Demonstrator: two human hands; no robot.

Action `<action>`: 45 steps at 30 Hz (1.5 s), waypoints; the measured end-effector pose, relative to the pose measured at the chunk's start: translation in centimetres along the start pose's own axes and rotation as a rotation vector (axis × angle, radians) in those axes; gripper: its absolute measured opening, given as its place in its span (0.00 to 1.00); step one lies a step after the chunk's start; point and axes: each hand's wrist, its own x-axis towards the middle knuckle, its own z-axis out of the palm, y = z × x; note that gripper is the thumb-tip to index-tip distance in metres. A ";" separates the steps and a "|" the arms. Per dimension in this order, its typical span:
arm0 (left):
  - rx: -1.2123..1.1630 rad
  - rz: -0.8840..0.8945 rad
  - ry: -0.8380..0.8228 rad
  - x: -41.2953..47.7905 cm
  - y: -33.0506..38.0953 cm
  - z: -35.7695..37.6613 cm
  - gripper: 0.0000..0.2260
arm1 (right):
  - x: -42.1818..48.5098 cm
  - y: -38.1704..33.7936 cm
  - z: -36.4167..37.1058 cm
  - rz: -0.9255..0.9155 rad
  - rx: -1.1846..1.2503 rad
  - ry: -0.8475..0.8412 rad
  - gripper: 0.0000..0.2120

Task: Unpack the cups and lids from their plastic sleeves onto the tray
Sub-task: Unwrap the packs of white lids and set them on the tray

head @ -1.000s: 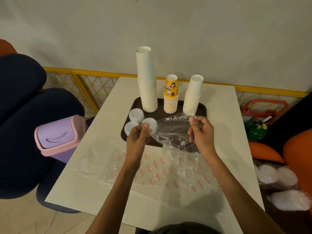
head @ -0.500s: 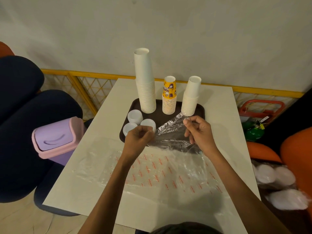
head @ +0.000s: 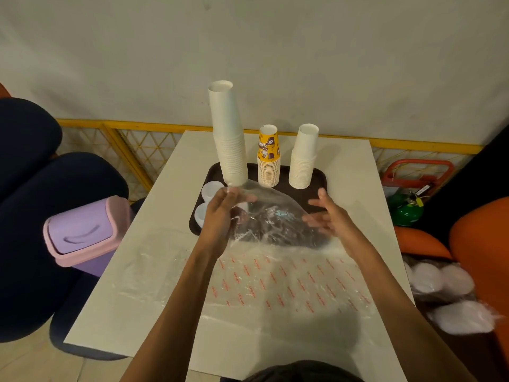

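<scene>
A dark brown tray on the white table carries a tall stack of white cups, a shorter stack of yellow printed cups and a stack of white cups. Small white lids sit at the tray's left edge, partly hidden by my left hand. That hand pinches the upper edge of a crumpled clear plastic sleeve over the tray's near side. My right hand hovers at the sleeve's right end with its fingers spread, holding nothing.
A large clear plastic sheet with red print lies flat on the table's near half. A purple bin with a pink rim stands at the left. Bagged white lids lie on the floor at the right, beside an orange seat.
My right hand has let go of the sleeve and opened, moving right. My left hand has lifted its end of the sleeve, which now drapes over the tray's near side.
</scene>
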 end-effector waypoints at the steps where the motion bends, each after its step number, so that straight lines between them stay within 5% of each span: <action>1: -0.051 -0.026 0.027 0.1 -0.1 -0.3 0.10 | 0.1 0.9 0.1 0.050 -0.003 0.031 0.26; 9: -0.240 -0.141 0.172 -0.1 -1.7 -1.3 0.10 | -0.3 4.8 3.5 0.188 0.359 0.201 0.28; 15: -0.440 -0.245 0.221 -0.4 -2.6 -1.6 0.14 | -0.7 4.8 5.8 0.188 0.577 0.041 0.20; 21: -0.110 -0.184 0.314 -0.5 -3.8 -1.9 0.14 | -0.4 4.3 5.8 0.108 0.710 0.155 0.07; 27: 0.356 0.079 0.494 -0.5 -5.3 -2.2 0.08 | -0.6 4.1 4.5 -0.023 0.623 0.321 0.10; 37: 0.338 0.054 0.697 -0.1 -7.3 -2.8 0.07 | -1.4 4.4 3.8 -0.067 0.125 -0.076 0.08; 45: 0.475 0.074 0.686 0.1 -8.6 -4.7 0.10 | -1.2 5.7 2.9 -0.283 0.290 0.090 0.05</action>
